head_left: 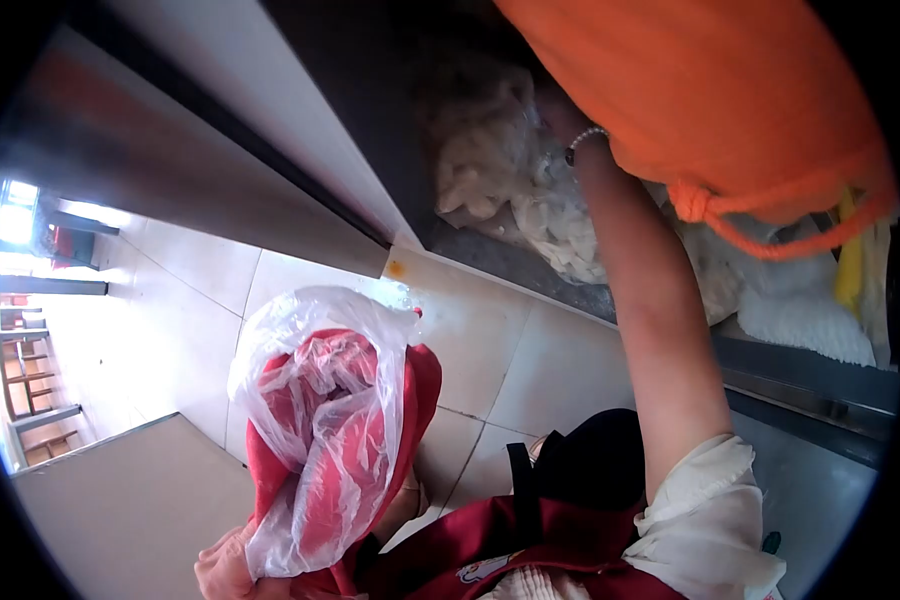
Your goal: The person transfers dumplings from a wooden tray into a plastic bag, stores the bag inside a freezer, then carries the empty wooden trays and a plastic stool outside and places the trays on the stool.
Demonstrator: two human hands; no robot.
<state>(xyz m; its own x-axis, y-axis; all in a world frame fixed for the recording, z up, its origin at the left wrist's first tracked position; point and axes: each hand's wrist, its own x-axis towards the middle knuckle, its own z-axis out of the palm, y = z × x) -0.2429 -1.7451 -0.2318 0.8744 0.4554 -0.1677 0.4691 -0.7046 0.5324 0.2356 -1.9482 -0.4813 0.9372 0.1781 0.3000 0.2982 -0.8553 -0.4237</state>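
Observation:
My left hand (227,568), at the bottom left, is closed on the edge of a red bag (425,385) with a clear plastic bag (315,490) lining it. The mouth of the bag gapes upward, and crumpled plastic shows inside. My right arm stretches up into a dark metal-edged compartment, a beaded bracelet round the wrist. There my right hand (562,115) is in shadow beside clear bags of pale, lumpy contents (480,170). Its fingers are too dark and covered to make out. An orange cloth (730,90) with a knotted cord hangs close over the wrist.
A white fluffy bundle (805,315) and a yellow strip (850,260) lie at the compartment's right end. An open metal door or panel (190,150) juts out at upper left. A flat board (135,510) stands at lower left over the tiled floor (480,350). Stools (30,370) are farther off.

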